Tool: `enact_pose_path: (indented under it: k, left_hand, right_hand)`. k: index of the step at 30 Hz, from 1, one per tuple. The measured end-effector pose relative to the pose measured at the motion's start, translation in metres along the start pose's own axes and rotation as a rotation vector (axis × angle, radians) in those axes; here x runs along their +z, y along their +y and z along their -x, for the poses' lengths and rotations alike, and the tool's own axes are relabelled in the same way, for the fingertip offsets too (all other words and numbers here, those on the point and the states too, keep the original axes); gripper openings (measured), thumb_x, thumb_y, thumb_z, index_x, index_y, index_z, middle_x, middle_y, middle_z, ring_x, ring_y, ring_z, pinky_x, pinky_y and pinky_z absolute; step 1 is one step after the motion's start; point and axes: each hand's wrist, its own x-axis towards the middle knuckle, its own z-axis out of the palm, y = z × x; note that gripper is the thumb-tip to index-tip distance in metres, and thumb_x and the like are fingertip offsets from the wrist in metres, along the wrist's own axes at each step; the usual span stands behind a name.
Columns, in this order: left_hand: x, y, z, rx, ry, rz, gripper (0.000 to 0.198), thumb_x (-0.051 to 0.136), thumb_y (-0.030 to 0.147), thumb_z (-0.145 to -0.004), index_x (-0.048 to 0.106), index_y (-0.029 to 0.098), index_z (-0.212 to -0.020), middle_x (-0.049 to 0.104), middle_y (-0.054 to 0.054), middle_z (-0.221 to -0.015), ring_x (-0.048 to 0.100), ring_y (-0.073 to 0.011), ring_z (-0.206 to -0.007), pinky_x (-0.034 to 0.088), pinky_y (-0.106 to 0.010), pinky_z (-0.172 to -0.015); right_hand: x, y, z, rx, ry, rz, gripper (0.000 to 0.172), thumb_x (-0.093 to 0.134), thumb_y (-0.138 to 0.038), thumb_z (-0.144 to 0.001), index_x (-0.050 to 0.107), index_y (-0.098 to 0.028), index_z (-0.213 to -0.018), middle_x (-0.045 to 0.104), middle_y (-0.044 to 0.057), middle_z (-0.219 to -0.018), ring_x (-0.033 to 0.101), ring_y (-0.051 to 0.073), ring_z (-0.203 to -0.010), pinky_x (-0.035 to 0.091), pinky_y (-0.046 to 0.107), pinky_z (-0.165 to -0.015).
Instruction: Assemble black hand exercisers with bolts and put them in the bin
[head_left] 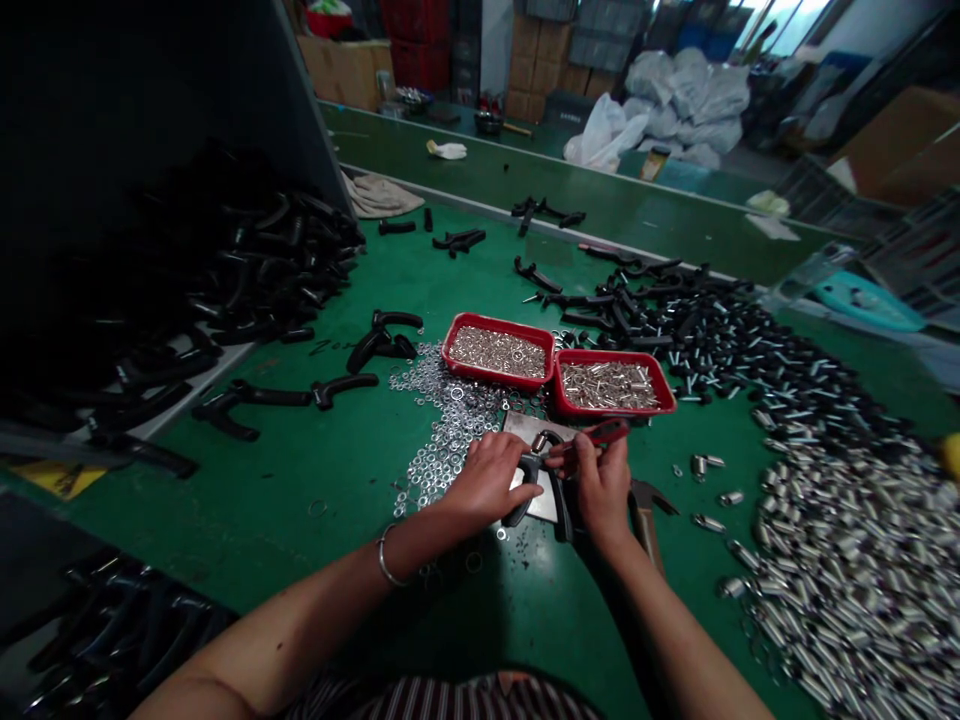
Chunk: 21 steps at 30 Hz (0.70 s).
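Nearest me, along the bottom edge, is striped clothing (480, 700), with two bare forearms (315, 610) reaching over a green worktable (337, 540). A bracelet (384, 558) circles the left wrist. I see the left hand (491, 475) with fingers and thumb around a curved black part (531, 470), pinching it above a flat metal plate (544, 507). The right hand (602, 490) is closed around a red-handled tool (609, 432), just beside that part; I cannot make out the tool's tip. A hammer (647, 525) lies by the right wrist.

To my right spreads a large pile of metal cylinders (862, 560); left of the hands, loose washers (442, 450) are scattered. Just beyond sit two red trays (497, 381), side by side, filled with small metal pieces. Farther on, black-headed bolts (750, 340) heap up on the right and black handles (262, 260) on the left. Past a long green strip (495, 180) holding a white glove (448, 150), I see plastic bags (682, 90) and cardboard boxes (345, 72).
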Motion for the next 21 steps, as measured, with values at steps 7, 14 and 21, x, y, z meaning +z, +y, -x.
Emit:
enact_pose_path:
  k: [7,14,21]
  left_hand:
    - [-0.002,0.004,0.001,0.000,-0.008,-0.030,0.045,0.068,0.044,-0.084,0.054,0.020,-0.119,0.056,-0.009,-0.123,0.047,-0.0289,-0.116,0.036,-0.044,-0.101]
    - [-0.004,0.005,0.001,0.005,-0.005,-0.041,0.041,0.068,0.042,-0.084,0.056,0.022,-0.117,0.056,-0.009,-0.124,0.047,-0.0297,-0.118,0.037,-0.045,-0.100]
    - [-0.005,0.001,0.002,0.050,-0.027,-0.017,0.050,0.066,0.047,-0.085,0.054,0.021,-0.126,0.055,-0.010,-0.127,0.047,-0.0289,-0.119,0.037,-0.043,-0.101]
  right_hand:
    - [0.002,-0.012,-0.005,-0.067,-0.104,0.345,0.035,0.058,-0.054,-0.085,0.045,-0.023,-0.095,0.069,0.005,-0.070,0.067,0.024,-0.058,0.050,0.031,-0.051]
    - [-0.004,-0.027,-0.027,0.163,-0.266,-0.384,0.039,0.046,-0.061,-0.091,0.047,-0.024,-0.101,0.066,-0.001,-0.067,0.060,0.015,-0.046,0.050,0.026,-0.045]
    - [-0.106,0.011,-0.045,0.141,0.040,0.160,0.043,0.057,-0.064,-0.081,0.054,-0.023,-0.096,0.063,-0.003,-0.057,0.053,0.017,-0.041,0.042,0.028,-0.044]
